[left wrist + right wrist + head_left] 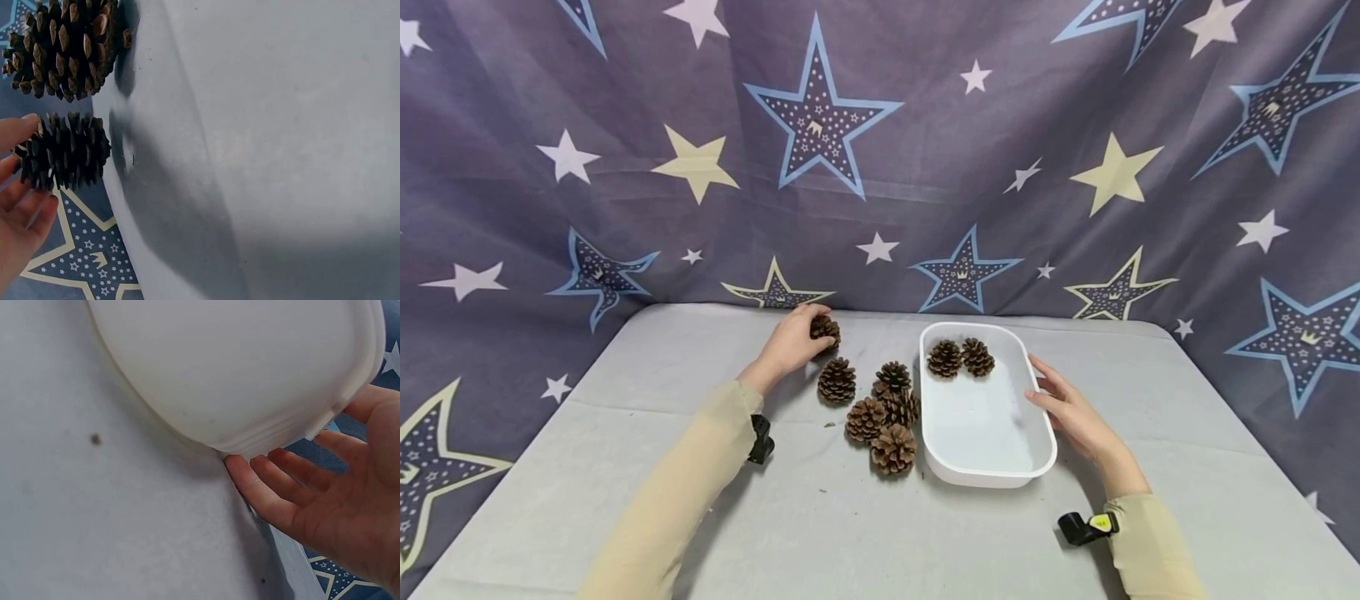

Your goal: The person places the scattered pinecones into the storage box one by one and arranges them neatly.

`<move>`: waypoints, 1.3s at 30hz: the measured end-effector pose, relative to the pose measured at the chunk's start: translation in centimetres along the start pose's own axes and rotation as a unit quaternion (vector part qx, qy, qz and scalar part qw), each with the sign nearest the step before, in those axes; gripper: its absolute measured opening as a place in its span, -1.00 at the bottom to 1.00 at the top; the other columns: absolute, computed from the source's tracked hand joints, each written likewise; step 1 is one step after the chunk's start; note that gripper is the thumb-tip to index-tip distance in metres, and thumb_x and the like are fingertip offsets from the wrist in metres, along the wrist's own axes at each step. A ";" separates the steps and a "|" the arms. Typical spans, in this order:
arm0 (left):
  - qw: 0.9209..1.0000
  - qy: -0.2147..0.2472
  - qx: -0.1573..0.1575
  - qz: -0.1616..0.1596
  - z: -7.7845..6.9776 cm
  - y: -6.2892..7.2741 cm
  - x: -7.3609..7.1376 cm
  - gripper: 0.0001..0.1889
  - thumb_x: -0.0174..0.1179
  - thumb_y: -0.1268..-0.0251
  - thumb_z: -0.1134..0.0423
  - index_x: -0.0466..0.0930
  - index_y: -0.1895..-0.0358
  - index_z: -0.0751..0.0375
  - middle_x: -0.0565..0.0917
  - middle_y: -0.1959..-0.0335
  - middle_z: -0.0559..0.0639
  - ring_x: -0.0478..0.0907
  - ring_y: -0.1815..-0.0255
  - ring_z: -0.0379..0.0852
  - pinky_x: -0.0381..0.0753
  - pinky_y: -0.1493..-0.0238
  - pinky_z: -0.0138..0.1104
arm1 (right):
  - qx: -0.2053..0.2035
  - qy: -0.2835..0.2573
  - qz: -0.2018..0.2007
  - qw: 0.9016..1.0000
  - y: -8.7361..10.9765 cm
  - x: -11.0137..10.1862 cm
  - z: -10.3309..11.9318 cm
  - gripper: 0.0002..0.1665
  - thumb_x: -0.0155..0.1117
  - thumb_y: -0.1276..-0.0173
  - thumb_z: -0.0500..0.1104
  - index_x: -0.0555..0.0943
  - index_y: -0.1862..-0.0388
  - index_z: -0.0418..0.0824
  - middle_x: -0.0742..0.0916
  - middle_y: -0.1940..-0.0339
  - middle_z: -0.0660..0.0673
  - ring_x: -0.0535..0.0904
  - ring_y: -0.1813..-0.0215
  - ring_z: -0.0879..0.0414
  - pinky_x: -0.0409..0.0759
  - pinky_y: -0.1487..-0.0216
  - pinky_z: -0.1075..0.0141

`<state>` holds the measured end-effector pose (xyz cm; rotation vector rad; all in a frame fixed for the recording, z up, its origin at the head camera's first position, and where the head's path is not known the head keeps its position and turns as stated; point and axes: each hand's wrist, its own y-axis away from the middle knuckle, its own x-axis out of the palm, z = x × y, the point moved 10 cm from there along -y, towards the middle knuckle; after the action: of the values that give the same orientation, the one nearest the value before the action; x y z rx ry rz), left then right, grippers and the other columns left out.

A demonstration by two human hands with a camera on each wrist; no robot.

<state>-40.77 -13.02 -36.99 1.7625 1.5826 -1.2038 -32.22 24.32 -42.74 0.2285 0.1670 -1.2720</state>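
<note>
In the head view my left hand [792, 340] is at the table's far side, thumb and fingertips round a pine cone [825, 332]. The left wrist view has the thumb on one side of that pine cone [65, 153] and the fingers on the other. Another pine cone [837, 382] lies just nearer than the hand. My right hand [1075, 417] touches the right wall of a white plastic box [988, 479]; in the right wrist view its loosely extended fingers [275, 494] rest against the outside. Two pine cones [945, 358] lie inside the box, at its far end.
Several more pine cones [893, 450] cluster on the table left of the box, one close against its wall. A light grey cloth [850, 533] covers the table, with small brown crumbs on it. Behind hangs a dark curtain [910, 183] printed with stars.
</note>
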 end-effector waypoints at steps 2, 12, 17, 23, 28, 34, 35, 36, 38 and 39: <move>1.000 0.004 0.001 -0.006 -0.1 0.0 -0.1 -0.44 0.21 -0.13 0.14 0.33 -0.22 0.22 0.38 -0.23 0.18 0.33 -0.22 0.15 0.26 -0.26 -0.02 | 0.001 0.000 0.000 1.000 0.0 0.0 0.0 -0.19 0.02 -0.38 -0.10 -0.15 -0.47 -0.05 0.19 -0.34 -0.43 0.33 -0.19 -0.29 0.53 -0.02 -0.01; 0.999 0.017 0.009 -0.028 -1.0 0.0 -0.8 -0.49 0.25 -0.10 0.10 0.41 -0.13 0.18 0.43 -0.17 0.15 0.37 -0.18 0.13 0.31 -0.23 -0.04 | 0.005 0.003 -0.001 1.000 0.0 0.0 0.0 -0.19 0.02 -0.38 -0.10 -0.14 -0.47 -0.05 0.19 -0.34 -0.43 0.32 -0.19 -0.30 0.52 -0.02 -0.02; 0.999 0.022 0.026 -0.022 -2.2 0.0 -0.9 -0.49 0.24 -0.12 0.09 0.42 -0.13 0.18 0.38 -0.23 0.18 0.31 -0.24 0.14 0.26 -0.27 -0.04 | 0.007 0.004 -0.001 1.000 0.1 0.0 0.0 -0.18 0.02 -0.38 -0.09 -0.14 -0.47 -0.04 0.19 -0.34 -0.43 0.33 -0.19 -0.30 0.53 -0.01 -0.02; 0.998 0.013 0.056 -0.013 -3.9 0.0 -0.5 -0.52 0.24 -0.12 0.10 0.44 -0.11 0.17 0.42 -0.19 0.15 0.35 -0.20 0.11 0.32 -0.24 -0.07 | 0.009 0.006 -0.002 1.000 0.1 0.0 0.0 -0.18 0.02 -0.38 -0.08 -0.14 -0.47 -0.04 0.18 -0.34 -0.43 0.32 -0.20 -0.31 0.53 -0.02 -0.02; 0.997 0.021 0.076 -0.023 -5.3 0.0 -0.5 -0.54 0.27 -0.09 0.12 0.46 -0.08 0.15 0.49 -0.08 0.08 0.43 -0.12 0.07 0.38 -0.19 -0.11 | 0.008 0.009 -0.004 1.000 0.0 0.0 -0.1 -0.18 0.02 -0.38 -0.08 -0.14 -0.47 -0.04 0.19 -0.33 -0.43 0.31 -0.21 -0.32 0.51 -0.04 -0.02; 0.994 0.042 0.092 -0.027 -7.0 0.0 -0.4 -0.55 0.27 -0.09 0.13 0.47 -0.08 0.13 0.50 -0.05 0.06 0.45 -0.09 0.04 0.42 -0.14 -0.12 | 0.008 0.008 -0.003 1.000 0.0 0.0 -0.1 -0.18 0.02 -0.38 -0.08 -0.15 -0.47 -0.03 0.20 -0.33 -0.43 0.31 -0.21 -0.31 0.52 -0.03 0.01; 0.994 0.046 0.092 -0.026 -7.2 0.0 -0.4 -0.55 0.27 -0.10 0.13 0.47 -0.08 0.12 0.50 -0.06 0.05 0.45 -0.09 0.03 0.43 -0.13 -0.12 | 0.008 0.007 -0.003 1.000 0.0 0.0 -0.1 -0.18 0.02 -0.38 -0.08 -0.15 -0.47 -0.03 0.20 -0.33 -0.43 0.31 -0.21 -0.31 0.53 -0.03 0.01; 0.994 0.051 0.091 -0.025 -7.4 0.0 -0.3 -0.56 0.26 -0.10 0.12 0.47 -0.08 0.11 0.50 -0.05 0.04 0.45 -0.07 0.02 0.44 -0.11 -0.12 | 0.007 0.007 -0.003 1.000 0.0 0.0 -0.1 -0.18 0.02 -0.38 -0.08 -0.15 -0.47 -0.04 0.19 -0.33 -0.43 0.31 -0.21 -0.31 0.53 -0.02 0.01; 0.994 0.060 0.088 -0.023 -7.8 0.0 -0.1 -0.55 0.27 -0.10 0.11 0.47 -0.09 0.09 0.50 -0.05 0.03 0.46 -0.04 0.01 0.46 -0.07 -0.13 | 0.007 0.008 -0.002 1.000 0.0 0.0 -0.1 -0.17 0.02 -0.38 -0.08 -0.15 -0.47 -0.04 0.19 -0.33 -0.43 0.31 -0.21 -0.32 0.53 -0.02 0.00; 0.994 0.063 0.087 -0.022 -8.0 0.0 -0.1 -0.55 0.27 -0.10 0.11 0.47 -0.09 0.08 0.50 -0.05 0.02 0.46 -0.01 0.00 0.48 -0.04 -0.14 | 0.007 0.007 -0.001 1.000 0.0 0.0 -0.1 -0.17 0.02 -0.38 -0.08 -0.16 -0.47 -0.04 0.19 -0.33 -0.44 0.31 -0.21 -0.32 0.53 -0.03 0.00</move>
<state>-38.45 -6.52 -32.95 1.9565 1.6380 -1.3109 -32.18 24.34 -42.88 0.2487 0.1714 -1.2744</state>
